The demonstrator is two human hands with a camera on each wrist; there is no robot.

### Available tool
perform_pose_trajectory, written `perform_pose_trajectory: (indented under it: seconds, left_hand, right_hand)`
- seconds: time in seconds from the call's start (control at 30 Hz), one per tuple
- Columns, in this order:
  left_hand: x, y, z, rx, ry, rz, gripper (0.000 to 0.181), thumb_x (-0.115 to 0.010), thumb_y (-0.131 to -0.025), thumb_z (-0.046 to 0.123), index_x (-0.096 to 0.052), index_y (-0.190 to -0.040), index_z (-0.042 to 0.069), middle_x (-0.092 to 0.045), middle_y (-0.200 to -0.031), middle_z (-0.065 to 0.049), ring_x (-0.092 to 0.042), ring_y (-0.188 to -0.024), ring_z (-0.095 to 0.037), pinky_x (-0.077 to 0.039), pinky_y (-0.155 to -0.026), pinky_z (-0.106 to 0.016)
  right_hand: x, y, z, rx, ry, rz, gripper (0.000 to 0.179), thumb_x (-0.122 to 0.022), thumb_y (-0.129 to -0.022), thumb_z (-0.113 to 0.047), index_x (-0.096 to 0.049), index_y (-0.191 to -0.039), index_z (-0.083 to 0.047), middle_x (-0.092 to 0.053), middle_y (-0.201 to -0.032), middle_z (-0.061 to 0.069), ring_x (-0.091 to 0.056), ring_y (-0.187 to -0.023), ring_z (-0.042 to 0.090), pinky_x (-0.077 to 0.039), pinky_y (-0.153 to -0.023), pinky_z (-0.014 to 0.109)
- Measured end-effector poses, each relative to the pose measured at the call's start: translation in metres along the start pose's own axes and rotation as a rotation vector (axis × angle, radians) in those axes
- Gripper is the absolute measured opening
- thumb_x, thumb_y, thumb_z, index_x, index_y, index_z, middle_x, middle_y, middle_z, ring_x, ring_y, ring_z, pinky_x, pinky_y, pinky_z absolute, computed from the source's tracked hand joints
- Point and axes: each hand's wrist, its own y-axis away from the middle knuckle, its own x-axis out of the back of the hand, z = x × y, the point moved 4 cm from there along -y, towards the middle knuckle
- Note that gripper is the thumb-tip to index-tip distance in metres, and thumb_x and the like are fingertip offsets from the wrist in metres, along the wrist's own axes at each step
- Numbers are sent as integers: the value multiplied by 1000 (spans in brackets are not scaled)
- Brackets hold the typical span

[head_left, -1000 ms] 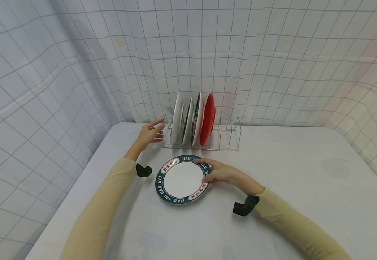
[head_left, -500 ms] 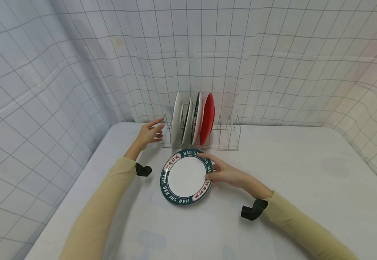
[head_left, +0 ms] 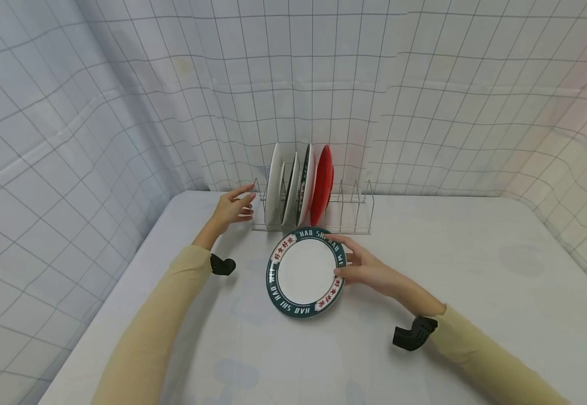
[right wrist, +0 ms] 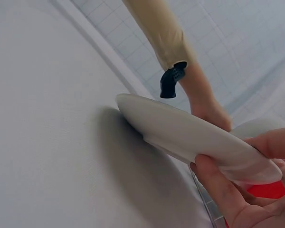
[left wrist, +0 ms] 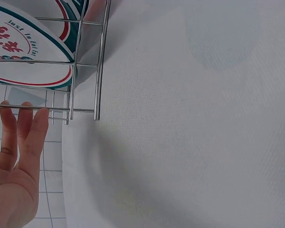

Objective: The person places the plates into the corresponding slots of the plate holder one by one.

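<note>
A white plate [head_left: 306, 271] with a dark green lettered rim is gripped at its right edge by my right hand [head_left: 369, 273], front face toward the head camera. In the right wrist view the plate's white back [right wrist: 180, 126] shows tilted above the tabletop, thumb and fingers on either side of the rim. At the left end of the wire dish rack [head_left: 346, 231] is my left hand [head_left: 230, 211], its fingertips right at the wires. Seen from the left wrist, several nearly straight fingers [left wrist: 32, 135] reach a rack wire; the thumb is out of sight there.
Upright in the rack stand a large white plate [head_left: 274, 188], green-rimmed white plates [head_left: 307, 188] and a red plate [head_left: 322, 185]. The rack's right-hand slots hold no plates. White grid-patterned curtains [head_left: 425, 112] rise behind and beside the white table [head_left: 450, 253].
My right hand has carried the plate rightward and slightly toward the rack, turning it and tipping it more upright. The left hand has stayed at the rack's end.
</note>
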Motion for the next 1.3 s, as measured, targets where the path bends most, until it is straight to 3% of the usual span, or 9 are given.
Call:
perform_pose_trajectory:
  seconds: [0.23, 0.47, 0.63, 0.77, 1.0, 1.13, 1.3]
  left_hand:
    - [1, 5, 7, 25, 24, -17, 50, -53, -100, 29, -41, -147, 17, -53, -107, -16, -64, -90, -23, -60, -79, -28]
    - [-1, 18, 22, 29, 32, -48, 52, -51, -100, 23, -37, -149, 11, -53, -94, -7, -62, -75, -10, -58, -89, -39]
    - [-1, 20, 22, 13, 8, -57, 51, -49, -101, 23, -36, -149, 11, -52, -99, -11, -62, -81, -14, -55, -93, -43]
    - [-1, 19, 23, 8, 0, -64, 51, -49, -101, 23, -35, -149, 11, -52, -101, -14, -62, -84, -18, -56, -91, -41]
    - [0, 16, 24, 26, 25, -57, 51, -49, -101, 24, -36, -149, 12, -52, -98, -10, -63, -81, -14, -57, -91, -40]
    - [1, 16, 23, 36, 22, -67, 52, -49, -101, 24, -35, -150, 13, -51, -98, -9, -62, -84, -18, -56, -93, -41]
    - [0, 16, 21, 41, 19, -87, 52, -47, -102, 23, -33, -150, 13, -49, -99, -9, -62, -79, -11, -54, -95, -43]
  right_hand:
    - [20, 25, -5, 8, 54, 83, 69, -60, -92, -13, -27, -150, -28, -37, -143, 24, -57, -109, 30, -58, -85, 41]
    - [44, 55, -16, 21, 65, 136, 69, -61, -93, -15, -25, -150, -26, -40, -140, 28, -60, -106, 28, -57, -85, 37]
    - [64, 72, -26, 72, 61, 178, 68, -59, -94, -11, -25, -150, -26, -47, -129, 25, -65, -97, 22, -58, -83, 34]
    - [78, 83, -34, 130, 48, 202, 66, -55, -96, -7, -24, -151, -25, -47, -126, 14, -66, -94, 18, -59, -81, 31]
    - [95, 95, -47, 211, 47, 240, 66, -53, -96, -1, -24, -151, -24, -53, -120, 5, -67, -93, 15, -60, -80, 28]
    - [100, 97, -54, 238, 47, 266, 67, -53, -95, 1, -24, -151, -22, -54, -120, 5, -68, -92, 14, -60, -79, 27]
    - [104, 96, -64, 263, 9, 309, 68, -55, -95, 2, -24, -151, -21, -51, -120, 4, -68, -91, 10, -59, -79, 24]
